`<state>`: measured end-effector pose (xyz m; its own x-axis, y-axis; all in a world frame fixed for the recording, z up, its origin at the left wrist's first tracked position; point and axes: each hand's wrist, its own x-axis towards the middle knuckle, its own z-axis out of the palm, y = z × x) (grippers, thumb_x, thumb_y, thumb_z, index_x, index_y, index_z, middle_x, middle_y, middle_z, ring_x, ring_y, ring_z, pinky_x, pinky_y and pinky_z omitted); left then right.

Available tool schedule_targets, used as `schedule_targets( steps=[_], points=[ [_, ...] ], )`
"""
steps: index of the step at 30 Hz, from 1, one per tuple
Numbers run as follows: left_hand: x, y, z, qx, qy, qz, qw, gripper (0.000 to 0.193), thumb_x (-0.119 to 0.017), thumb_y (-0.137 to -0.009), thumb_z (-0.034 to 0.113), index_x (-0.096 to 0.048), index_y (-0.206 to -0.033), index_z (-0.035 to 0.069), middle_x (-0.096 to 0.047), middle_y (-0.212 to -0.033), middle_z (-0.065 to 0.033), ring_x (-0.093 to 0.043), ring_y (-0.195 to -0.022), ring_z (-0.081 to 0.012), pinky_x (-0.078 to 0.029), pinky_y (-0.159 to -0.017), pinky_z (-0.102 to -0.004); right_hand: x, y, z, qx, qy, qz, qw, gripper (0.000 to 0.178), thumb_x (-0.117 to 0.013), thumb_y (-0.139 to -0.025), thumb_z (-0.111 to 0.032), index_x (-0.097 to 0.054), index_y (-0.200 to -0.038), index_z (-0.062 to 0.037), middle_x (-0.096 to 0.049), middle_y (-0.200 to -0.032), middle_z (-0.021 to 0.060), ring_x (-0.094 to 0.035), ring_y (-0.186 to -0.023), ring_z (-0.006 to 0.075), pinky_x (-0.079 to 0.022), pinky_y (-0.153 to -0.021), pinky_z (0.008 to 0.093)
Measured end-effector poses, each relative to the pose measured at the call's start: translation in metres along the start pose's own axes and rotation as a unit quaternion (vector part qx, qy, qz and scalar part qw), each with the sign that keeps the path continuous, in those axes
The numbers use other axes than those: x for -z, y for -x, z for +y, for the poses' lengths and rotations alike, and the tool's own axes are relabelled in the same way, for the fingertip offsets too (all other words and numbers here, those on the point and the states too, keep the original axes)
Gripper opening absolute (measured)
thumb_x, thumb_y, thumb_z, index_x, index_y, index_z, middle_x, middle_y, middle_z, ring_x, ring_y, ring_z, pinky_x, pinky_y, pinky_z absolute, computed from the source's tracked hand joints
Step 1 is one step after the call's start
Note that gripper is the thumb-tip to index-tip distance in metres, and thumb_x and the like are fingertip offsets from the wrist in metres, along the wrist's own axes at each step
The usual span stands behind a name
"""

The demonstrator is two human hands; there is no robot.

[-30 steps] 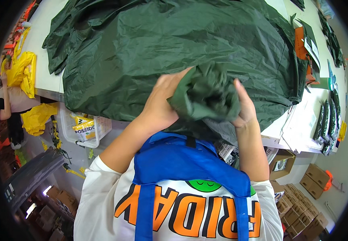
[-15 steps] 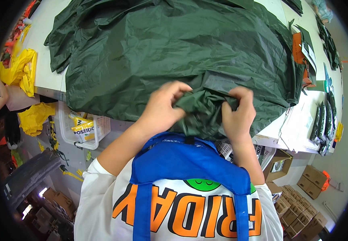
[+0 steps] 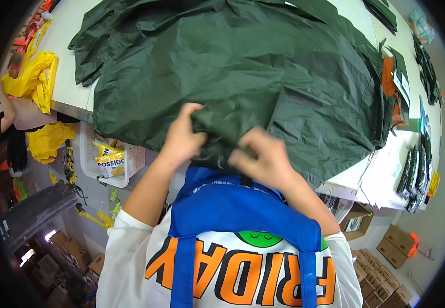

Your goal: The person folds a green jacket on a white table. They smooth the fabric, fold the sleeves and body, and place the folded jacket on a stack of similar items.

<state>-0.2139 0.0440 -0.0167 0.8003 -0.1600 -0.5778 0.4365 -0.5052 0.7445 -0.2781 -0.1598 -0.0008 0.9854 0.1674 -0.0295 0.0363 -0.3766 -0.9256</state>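
Observation:
Dark green, thin, shiny fabric (image 3: pixel 217 56), like rainwear material, is spread wide and wrinkled over the white worktable (image 3: pixel 66 38). It hangs over the near edge in front of my blue apron (image 3: pixel 233 208). At its near middle, my left hand (image 3: pixel 182 137) pinches a bunched part between thumb and fingers. My right hand (image 3: pixel 266 159) is at the same bunched part, a little to the right and nearer to me. Its fingers are bent and smeared by motion, so I cannot make out whether they grip the fabric.
Yellow fabric (image 3: pixel 40 77) lies at the table's left end, beside another person's arm (image 3: pixel 7 110). Below hangs a white basket (image 3: pixel 130 167) with yellow packages. On the right are an orange-and-dark item (image 3: pixel 389 77), several dark packets (image 3: pixel 415 169) and a tape roll (image 3: pixel 416 125). Cardboard boxes (image 3: pixel 392 246) stand lower right.
Both hands have shifted left, my right hand farther and slightly toward me. The gathered bundle between them has loosened into a flatter fold.

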Motion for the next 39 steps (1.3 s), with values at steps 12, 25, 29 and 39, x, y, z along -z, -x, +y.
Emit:
schedule_targets(
  steps=[12,25,29,39],
  points=[
    [0.239,-0.16,-0.096,-0.038,-0.065,0.237,0.969,0.071,-0.07,-0.081,0.023,-0.035,-0.141,0.006,-0.043,-0.135,-0.017,-0.056,-0.102,-0.0218,-0.048,-0.085,-0.0333,0.218,-0.092,0.203,-0.089,0.346,0.281,0.891,0.028,-0.064,-0.084,-0.01,-0.06,-0.11,-0.0028,-0.062,-0.103,0.0133,-0.061,-0.092,0.0246,-0.048,-0.083,0.0342],
    [0.398,-0.408,-0.023,-0.046,0.057,0.337,0.939,0.04,-0.075,-0.077,0.027,-0.063,-0.104,0.0,-0.063,-0.105,-0.0111,-0.056,-0.097,-0.0201,-0.044,-0.087,-0.0375,0.316,-0.254,0.247,-0.219,0.283,0.184,0.916,0.048,-0.063,-0.087,-0.031,-0.055,-0.125,-0.0034,-0.06,-0.118,0.0194,-0.056,-0.112,0.0263,-0.041,-0.095,0.0331],
    [0.392,-0.376,0.026,-0.075,-0.042,0.296,0.951,0.03,-0.073,-0.076,0.017,-0.062,-0.104,0.012,-0.061,-0.095,-0.0032,-0.053,-0.077,-0.0163,-0.043,-0.074,-0.0316,0.338,-0.21,0.23,-0.269,0.292,0.13,0.908,0.037,-0.066,-0.085,-0.028,-0.064,-0.111,-0.0017,-0.065,-0.108,0.0145,-0.057,-0.105,0.0188,-0.042,-0.088,0.0296],
    [0.51,-0.247,0.122,-0.079,0.004,0.166,0.983,0.03,-0.057,-0.091,0.014,-0.057,-0.121,0.018,-0.041,-0.064,0.0139,-0.02,-0.039,0.0021,-0.015,-0.032,-0.0149,0.338,-0.171,0.14,-0.123,0.344,0.292,0.884,0.023,-0.058,-0.092,-0.019,-0.062,-0.098,0.0036,-0.058,-0.082,0.0064,-0.058,-0.087,0.0187,-0.043,-0.083,0.0277]
  ],
)
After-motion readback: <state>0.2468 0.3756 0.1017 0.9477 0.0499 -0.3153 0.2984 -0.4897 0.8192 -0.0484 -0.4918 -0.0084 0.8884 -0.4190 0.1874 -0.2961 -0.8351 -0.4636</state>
